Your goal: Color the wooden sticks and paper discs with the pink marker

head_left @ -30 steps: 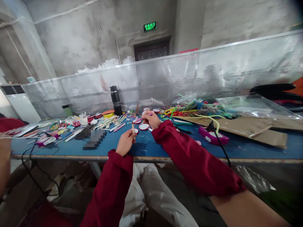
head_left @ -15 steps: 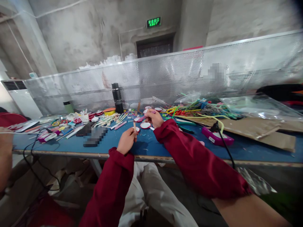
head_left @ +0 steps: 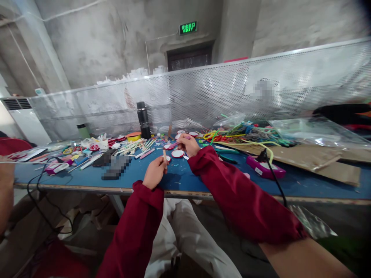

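Note:
My left hand is closed near the front of the blue table, thumb and fingers pinching a short pale stick that points upward. Beyond it and to the right, my right hand grips a slim pink pen-like tool, whose front end reaches left above the stick; whether the two touch I cannot tell. A round white dish with a red rim lies just below the pink tool, and a similar small dish is partly hidden behind my left hand.
Left stand a black flask, pale sticks and a blurred dark flat object. Right are bundled coloured pipe cleaners, a purple device with a black cable, and brown cardboard. Another person's arm shows far left.

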The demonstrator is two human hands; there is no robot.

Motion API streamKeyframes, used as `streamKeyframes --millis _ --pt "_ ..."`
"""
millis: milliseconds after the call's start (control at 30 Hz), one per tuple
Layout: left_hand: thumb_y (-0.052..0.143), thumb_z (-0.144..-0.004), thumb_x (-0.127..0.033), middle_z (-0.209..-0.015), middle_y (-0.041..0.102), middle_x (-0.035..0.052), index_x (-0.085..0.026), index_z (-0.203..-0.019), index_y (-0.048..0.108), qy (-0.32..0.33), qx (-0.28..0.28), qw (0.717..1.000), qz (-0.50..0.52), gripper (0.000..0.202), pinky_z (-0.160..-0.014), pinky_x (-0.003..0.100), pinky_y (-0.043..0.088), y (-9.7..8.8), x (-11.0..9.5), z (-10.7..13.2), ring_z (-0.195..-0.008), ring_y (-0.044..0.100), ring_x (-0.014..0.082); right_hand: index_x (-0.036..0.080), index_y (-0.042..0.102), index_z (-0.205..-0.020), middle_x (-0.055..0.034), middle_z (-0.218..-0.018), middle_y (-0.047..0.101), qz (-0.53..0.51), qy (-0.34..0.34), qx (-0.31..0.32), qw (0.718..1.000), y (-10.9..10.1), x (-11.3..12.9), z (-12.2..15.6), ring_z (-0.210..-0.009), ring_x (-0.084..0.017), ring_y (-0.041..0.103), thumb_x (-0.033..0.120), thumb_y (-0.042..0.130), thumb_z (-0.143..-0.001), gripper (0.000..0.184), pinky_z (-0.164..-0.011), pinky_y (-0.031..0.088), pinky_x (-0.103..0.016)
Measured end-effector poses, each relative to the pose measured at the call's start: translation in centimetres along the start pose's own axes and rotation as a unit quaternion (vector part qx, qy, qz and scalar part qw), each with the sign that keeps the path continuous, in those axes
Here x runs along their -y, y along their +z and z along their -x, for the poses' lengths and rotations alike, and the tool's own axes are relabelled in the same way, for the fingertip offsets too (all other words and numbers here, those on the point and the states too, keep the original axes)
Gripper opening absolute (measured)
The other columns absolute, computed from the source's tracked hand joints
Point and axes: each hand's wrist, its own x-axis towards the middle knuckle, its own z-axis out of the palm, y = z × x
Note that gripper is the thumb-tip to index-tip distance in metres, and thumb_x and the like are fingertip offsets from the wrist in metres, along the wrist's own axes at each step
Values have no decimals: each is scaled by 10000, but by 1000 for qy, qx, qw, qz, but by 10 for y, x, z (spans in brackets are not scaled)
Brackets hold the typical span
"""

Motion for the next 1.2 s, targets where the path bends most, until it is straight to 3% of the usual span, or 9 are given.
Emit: streamKeyframes --millis 1200 --pt "491 -892 -353 -579 557 -27 -203 -803 596 -4 0 1000 -28 204 -578 248 333 0 0 0 -571 480 136 235 519 -625 43 -486 557 35 -6 17 999 4 3 3 -455 -119 480 378 742 -590 268 -473 373 -269"
